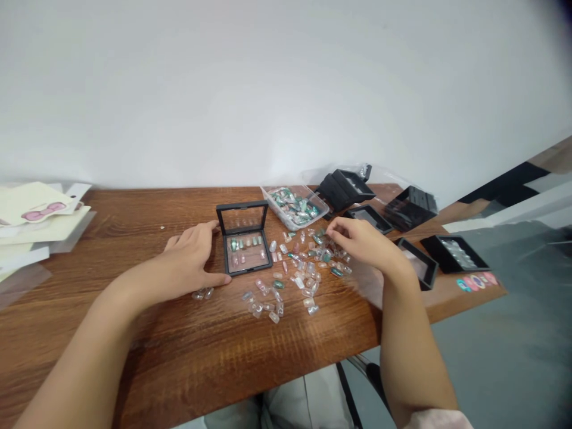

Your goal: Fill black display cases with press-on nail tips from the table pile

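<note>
An open black case with a raised lid stands on the wooden table, two rows of press-on nails laid inside, green ones in the back row and pinkish ones in front. My left hand rests at the case's left side, fingers apart, thumb at its front left corner. To the right, my right hand is over the loose pile of press-on nails, its thumb and index finger brought together at the pile's edge. Whatever lies between those fingertips is too small to make out.
A clear plastic tub of green nails stands behind the pile. Stacked black cases and another stack are at the back right. An open case lies near the right edge beside round stickers. Cards lie far left.
</note>
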A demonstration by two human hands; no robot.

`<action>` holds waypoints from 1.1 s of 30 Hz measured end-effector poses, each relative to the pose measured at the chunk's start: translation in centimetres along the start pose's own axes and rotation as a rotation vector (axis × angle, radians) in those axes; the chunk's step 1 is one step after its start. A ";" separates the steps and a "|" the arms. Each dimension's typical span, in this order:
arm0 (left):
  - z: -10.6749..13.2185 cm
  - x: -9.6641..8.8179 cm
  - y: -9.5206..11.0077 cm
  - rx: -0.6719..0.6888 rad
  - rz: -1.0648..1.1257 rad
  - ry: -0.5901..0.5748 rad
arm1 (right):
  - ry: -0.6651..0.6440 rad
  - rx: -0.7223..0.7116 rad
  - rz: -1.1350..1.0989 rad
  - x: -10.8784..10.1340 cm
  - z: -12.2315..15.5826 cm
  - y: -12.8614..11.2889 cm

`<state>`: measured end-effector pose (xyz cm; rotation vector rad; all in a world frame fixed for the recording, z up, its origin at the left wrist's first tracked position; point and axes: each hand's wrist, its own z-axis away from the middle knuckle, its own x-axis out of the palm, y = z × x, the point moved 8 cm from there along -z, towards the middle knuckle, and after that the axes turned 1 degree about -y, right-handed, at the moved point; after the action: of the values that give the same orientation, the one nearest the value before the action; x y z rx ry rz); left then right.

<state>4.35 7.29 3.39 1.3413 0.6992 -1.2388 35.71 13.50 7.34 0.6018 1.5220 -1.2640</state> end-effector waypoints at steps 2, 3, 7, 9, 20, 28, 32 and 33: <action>0.0 0.0 -0.1 0.009 0.005 0.010 | -0.049 -0.016 -0.070 0.1 0.3 -0.2; -0.1 0.1 -0.2 0.014 0.006 0.011 | -0.093 -0.039 -0.122 0.3 0.5 -0.6; -0.1 0.2 -0.2 0.023 -0.009 0.010 | -0.351 -0.100 -0.256 1.8 1.7 -1.7; -0.1 0.3 -0.3 0.018 -0.013 0.004 | -0.424 -0.085 -0.242 2.2 2.3 -1.6; -0.3 0.3 -0.4 0.035 -0.014 0.013 | -0.400 0.067 -0.085 3.1 2.1 1.3; -0.2 0.2 -0.3 0.061 0.022 0.040 | -0.347 0.088 -0.112 2.6 1.9 2.0; -0.2 0.2 -0.2 0.044 0.017 0.019 | -0.377 0.107 -0.150 2.5 2.5 2.6; -0.2 0.2 -0.2 0.042 0.013 0.013 | -0.384 0.107 -0.164 2.5 2.6 2.8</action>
<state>4.25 7.43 3.12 1.3872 0.6755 -1.2418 38.21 11.41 4.15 0.2825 1.2071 -1.4969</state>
